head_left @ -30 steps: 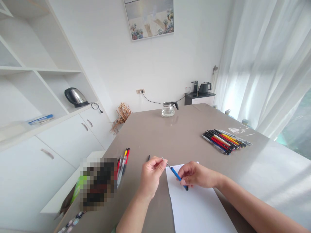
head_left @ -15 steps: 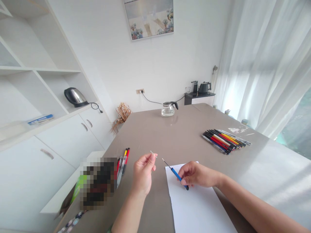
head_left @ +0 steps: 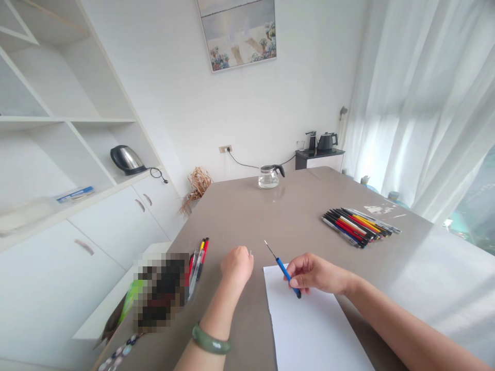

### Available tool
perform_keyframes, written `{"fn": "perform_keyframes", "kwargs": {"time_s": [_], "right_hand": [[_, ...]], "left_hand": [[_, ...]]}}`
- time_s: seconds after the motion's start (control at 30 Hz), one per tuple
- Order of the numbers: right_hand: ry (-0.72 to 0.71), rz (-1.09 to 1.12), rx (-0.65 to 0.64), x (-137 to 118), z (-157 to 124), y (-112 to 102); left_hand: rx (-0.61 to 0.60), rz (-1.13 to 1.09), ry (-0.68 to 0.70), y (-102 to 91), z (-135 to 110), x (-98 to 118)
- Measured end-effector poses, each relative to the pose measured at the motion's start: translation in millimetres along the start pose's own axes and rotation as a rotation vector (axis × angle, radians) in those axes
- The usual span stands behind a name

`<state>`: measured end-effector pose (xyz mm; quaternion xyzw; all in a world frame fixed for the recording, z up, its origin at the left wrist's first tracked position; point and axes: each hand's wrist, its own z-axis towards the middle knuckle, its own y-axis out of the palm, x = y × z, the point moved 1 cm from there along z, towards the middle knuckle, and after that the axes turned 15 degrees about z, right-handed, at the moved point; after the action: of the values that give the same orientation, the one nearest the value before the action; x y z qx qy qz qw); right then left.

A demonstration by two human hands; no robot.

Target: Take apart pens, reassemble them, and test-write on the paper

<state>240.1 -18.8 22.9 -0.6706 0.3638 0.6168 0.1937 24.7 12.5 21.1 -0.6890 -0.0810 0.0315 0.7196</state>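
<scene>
Within right grip (head_left: 315, 274), blue pen (head_left: 281, 266)

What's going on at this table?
A person is working bare-handed. The right hand holds a slim blue pen-like object, its thin rod pointing up and away, above a white sheet of paper. The left hand, fingers curled, holds a small thing too tiny to make out. More pens lie in a row on the table.

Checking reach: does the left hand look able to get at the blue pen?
Probably yes: the blue pen juts past the right hand, and nothing visible blocks the left hand, which seems to hold something small.
</scene>
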Motion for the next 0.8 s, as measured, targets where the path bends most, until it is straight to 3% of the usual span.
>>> {"fn": "perform_keyframes", "kwargs": {"time_s": [0.37,0.8], "right_hand": [[-0.004,0.002,-0.003,-2.6,-1.8,-1.0],[-0.001,-0.039,-0.015,7.2,3.4,-5.8]], "left_hand": [[0.019,0.140,0.014,13.2,2.1,-1.3],[0.106,0.000,0.036,7.0,-6.2,-3.9]]}}
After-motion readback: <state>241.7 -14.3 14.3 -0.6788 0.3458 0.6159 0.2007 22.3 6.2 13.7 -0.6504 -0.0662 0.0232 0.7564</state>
